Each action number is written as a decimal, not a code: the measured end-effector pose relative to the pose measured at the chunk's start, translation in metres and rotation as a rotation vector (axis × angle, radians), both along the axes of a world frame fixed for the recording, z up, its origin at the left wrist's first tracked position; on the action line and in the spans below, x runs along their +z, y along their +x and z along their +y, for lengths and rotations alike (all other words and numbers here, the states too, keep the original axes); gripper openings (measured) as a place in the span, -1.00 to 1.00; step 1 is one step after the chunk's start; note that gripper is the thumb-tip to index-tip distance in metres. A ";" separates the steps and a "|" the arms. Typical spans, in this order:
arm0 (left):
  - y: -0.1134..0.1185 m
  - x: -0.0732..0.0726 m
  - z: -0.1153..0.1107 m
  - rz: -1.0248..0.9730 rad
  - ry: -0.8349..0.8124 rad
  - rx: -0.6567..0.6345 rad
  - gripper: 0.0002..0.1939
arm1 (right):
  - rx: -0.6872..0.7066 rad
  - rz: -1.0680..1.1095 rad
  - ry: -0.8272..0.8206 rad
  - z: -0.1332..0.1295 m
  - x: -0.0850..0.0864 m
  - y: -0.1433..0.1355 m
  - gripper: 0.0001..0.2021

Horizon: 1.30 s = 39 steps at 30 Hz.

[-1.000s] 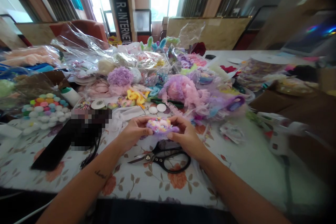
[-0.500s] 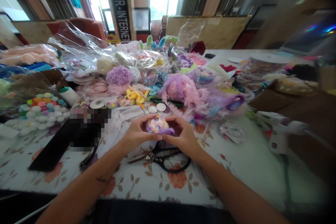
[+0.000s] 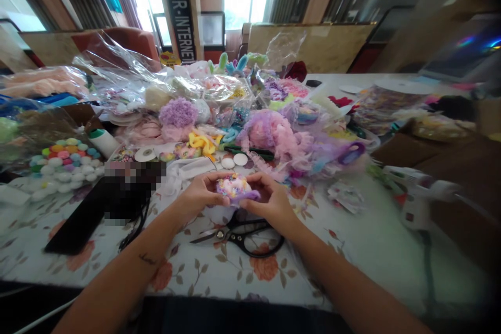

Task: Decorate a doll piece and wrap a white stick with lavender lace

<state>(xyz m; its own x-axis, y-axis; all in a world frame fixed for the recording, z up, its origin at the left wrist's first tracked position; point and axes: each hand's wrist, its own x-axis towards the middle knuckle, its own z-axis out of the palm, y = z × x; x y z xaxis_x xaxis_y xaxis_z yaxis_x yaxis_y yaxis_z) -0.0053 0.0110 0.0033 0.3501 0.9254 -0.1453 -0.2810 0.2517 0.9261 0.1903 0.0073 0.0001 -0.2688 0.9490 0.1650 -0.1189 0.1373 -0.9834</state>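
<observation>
A small decorated piece (image 3: 234,185), pink and yellow on top with a purple strip along its lower edge, is held up between both hands above the table. My left hand (image 3: 203,193) grips its left side, thumb in front and fingers behind. On the right side, my right hand (image 3: 270,195) pinches it near the end of the purple strip. Part of the piece is hidden by the fingers. Black-handled scissors (image 3: 254,237) lie on the floral tablecloth (image 3: 203,276) just below the hands, blades pointing left.
A glue gun (image 3: 415,193) stands at the right by a brown box (image 3: 415,151). Pink and purple ruffled trim (image 3: 270,130), a purple pompom (image 3: 178,112) and plastic-wrapped supplies crowd the back. A dark flat object (image 3: 78,219) and coloured pompoms (image 3: 66,162) lie at the left.
The decorated piece has been tilted a little and shifted slightly left in my hands. My left thumb has drawn back to the left, away from the right thumb.
</observation>
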 end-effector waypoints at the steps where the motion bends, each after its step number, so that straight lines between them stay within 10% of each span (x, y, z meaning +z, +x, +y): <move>1: -0.002 0.001 0.001 0.009 -0.005 -0.017 -0.34 | 0.008 -0.001 -0.008 0.000 0.001 0.001 -0.57; 20: -0.005 -0.002 -0.002 0.092 0.102 -0.034 -0.43 | 0.125 0.076 -0.168 -0.004 0.012 0.011 -0.62; 39: 0.010 -0.007 -0.004 0.182 0.142 0.067 -0.22 | -0.031 -0.229 0.067 0.009 0.001 0.004 -0.59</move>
